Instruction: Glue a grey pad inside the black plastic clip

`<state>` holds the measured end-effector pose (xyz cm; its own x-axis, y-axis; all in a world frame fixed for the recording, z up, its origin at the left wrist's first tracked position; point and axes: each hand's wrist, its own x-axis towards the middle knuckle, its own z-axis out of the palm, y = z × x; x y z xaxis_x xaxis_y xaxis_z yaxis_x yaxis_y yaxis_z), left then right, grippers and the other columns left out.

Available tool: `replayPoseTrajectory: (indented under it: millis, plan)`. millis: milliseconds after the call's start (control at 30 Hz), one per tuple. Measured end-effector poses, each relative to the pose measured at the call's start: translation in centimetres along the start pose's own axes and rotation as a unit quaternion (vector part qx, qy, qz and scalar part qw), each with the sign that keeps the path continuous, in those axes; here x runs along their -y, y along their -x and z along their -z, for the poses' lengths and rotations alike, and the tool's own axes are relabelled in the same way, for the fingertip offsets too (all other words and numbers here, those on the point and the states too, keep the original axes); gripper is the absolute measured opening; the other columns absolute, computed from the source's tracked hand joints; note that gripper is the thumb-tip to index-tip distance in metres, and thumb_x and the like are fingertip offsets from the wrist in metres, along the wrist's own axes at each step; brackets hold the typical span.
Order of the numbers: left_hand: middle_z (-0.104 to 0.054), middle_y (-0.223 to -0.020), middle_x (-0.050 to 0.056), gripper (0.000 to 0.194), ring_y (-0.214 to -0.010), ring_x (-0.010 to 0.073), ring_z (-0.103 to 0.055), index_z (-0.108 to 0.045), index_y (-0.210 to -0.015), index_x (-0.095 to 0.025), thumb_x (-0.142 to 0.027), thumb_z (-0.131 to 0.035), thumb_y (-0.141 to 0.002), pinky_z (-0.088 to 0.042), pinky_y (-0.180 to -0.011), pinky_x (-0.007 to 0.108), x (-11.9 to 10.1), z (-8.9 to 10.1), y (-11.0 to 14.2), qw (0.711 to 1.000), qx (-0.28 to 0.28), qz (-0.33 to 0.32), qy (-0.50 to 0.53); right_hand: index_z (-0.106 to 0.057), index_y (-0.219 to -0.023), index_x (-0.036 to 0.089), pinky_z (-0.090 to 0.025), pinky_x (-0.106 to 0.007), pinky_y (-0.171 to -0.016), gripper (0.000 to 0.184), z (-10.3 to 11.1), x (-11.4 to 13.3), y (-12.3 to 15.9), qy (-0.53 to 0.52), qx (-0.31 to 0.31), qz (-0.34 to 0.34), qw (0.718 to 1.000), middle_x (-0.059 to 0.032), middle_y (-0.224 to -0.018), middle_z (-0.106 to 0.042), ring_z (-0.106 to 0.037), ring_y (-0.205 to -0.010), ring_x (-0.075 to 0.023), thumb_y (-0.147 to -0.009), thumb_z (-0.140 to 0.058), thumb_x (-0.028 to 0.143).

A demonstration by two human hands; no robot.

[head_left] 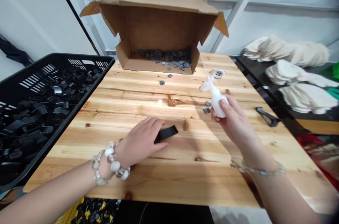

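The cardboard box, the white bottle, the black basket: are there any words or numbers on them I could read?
None can be read.
Cardboard box: plain, no print showing.
White bottle in the right hand: no label visible.
Black basket: no writing.
Small round thing on the table: dark marks, too blurred.

Bare forearms, a chunky pale bead bracelet [110,163] on the left wrist, a thin chain bracelet [258,170] on the right
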<state>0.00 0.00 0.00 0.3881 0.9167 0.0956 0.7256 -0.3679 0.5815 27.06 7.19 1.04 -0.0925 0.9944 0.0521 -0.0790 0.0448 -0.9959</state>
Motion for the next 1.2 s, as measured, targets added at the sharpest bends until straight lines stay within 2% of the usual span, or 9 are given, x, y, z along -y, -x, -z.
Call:
replayPoseTrajectory:
  millis: [67,167,267,367,467,667,767,933,1200]
  plan:
    - [-0.065,-0.104,0.009,0.033,-0.096,0.0291,-0.060,-0.062,-0.104,-0.021,-0.034,-0.069,-0.075,-0.045,-0.087,0.041,0.2,0.2,0.2,0.999,0.001,0.039,0.016,-0.057,-0.091,0.023,-0.029,-0.024,-0.046,0.025,0.3,0.2,0.0,-0.030,-0.009,-0.009,0.999,0.0037,-0.065,-0.048,-0.041,-0.052,-0.0082,-0.080,-0.066,0.044]
    - [-0.066,-0.101,0.006,0.026,-0.092,0.0250,-0.062,-0.060,-0.105,-0.023,-0.028,-0.064,-0.079,-0.048,-0.082,0.036,0.7,0.0,0.4,0.996,0.017,0.054,0.072,-0.058,-0.084,0.023,-0.024,-0.025,-0.046,0.024,0.9,0.6,-0.3,-0.059,-0.017,-0.032,0.998,0.0037,-0.067,-0.049,-0.037,-0.049,-0.0072,-0.074,-0.072,0.039]
    - [-0.064,-0.109,0.006,0.032,-0.101,0.0242,-0.061,-0.056,-0.113,-0.024,-0.028,-0.061,-0.082,-0.047,-0.088,0.037,1.3,-0.2,0.5,0.993,0.027,0.050,0.100,-0.058,-0.079,0.023,-0.021,-0.026,-0.047,0.022,1.5,0.8,-0.4,-0.081,-0.008,-0.046,0.996,0.0037,-0.065,-0.047,-0.034,-0.050,-0.0076,-0.073,-0.074,0.036]
    - [-0.062,-0.114,0.006,0.036,-0.106,0.0240,-0.060,-0.052,-0.117,-0.024,-0.029,-0.061,-0.083,-0.046,-0.093,0.037,1.9,-0.2,0.5,0.993,0.025,0.042,0.104,-0.061,-0.076,0.021,-0.019,-0.026,-0.047,0.018,1.8,0.8,-0.5,-0.111,0.002,-0.069,0.991,0.0044,-0.058,-0.037,-0.025,-0.050,-0.0079,-0.075,-0.072,0.035]
    - [-0.062,-0.114,0.006,0.036,-0.106,0.0239,-0.060,-0.050,-0.117,-0.024,-0.028,-0.060,-0.083,-0.047,-0.094,0.038,2.1,-0.2,0.5,0.994,0.024,0.037,0.104,-0.065,-0.073,0.020,-0.018,-0.026,-0.046,0.014,1.6,0.7,-0.5,-0.108,-0.025,-0.086,0.990,0.0039,-0.057,-0.035,-0.021,-0.050,-0.0083,-0.076,-0.069,0.033]
    - [-0.061,-0.114,0.005,0.038,-0.106,0.0217,-0.060,-0.044,-0.119,-0.023,-0.026,-0.058,-0.085,-0.048,-0.093,0.039,1.4,-0.1,0.5,0.994,0.058,0.048,0.080,-0.057,-0.053,0.017,-0.016,-0.026,-0.043,0.026,0.8,0.5,-0.4,-0.091,-0.068,-0.049,0.992,0.0039,-0.046,-0.032,-0.025,-0.044,-0.0078,-0.072,-0.069,0.030]
    - [-0.061,-0.113,0.004,0.038,-0.105,0.0205,-0.060,-0.043,-0.120,-0.024,-0.027,-0.058,-0.085,-0.049,-0.092,0.038,1.2,0.0,0.6,0.994,0.074,0.038,0.068,-0.061,-0.057,0.016,-0.017,-0.025,-0.040,0.020,0.6,0.5,-0.2,-0.050,-0.091,-0.041,0.994,0.0035,-0.043,-0.037,-0.027,-0.040,-0.0073,-0.069,-0.069,0.029]
    - [-0.061,-0.110,0.004,0.037,-0.101,0.0190,-0.060,-0.043,-0.117,-0.022,-0.023,-0.059,-0.084,-0.049,-0.092,0.036,1.1,0.0,0.7,0.997,0.067,0.004,0.044,-0.065,-0.061,0.017,-0.022,-0.022,-0.040,0.012,0.9,0.5,0.2,0.001,-0.132,-0.050,0.990,0.0019,-0.050,-0.050,-0.036,-0.044,-0.0073,-0.059,-0.074,0.025]
    - [-0.060,-0.111,0.004,0.036,-0.101,0.0186,-0.060,-0.043,-0.117,-0.022,-0.021,-0.058,-0.085,-0.049,-0.091,0.034,1.0,0.0,0.8,0.998,0.053,-0.029,0.023,-0.068,-0.063,0.019,-0.030,-0.019,-0.043,0.009,0.4,0.0,0.3,0.033,-0.078,-0.036,0.996,0.0012,-0.054,-0.054,-0.045,-0.049,-0.0081,-0.061,-0.075,0.024]
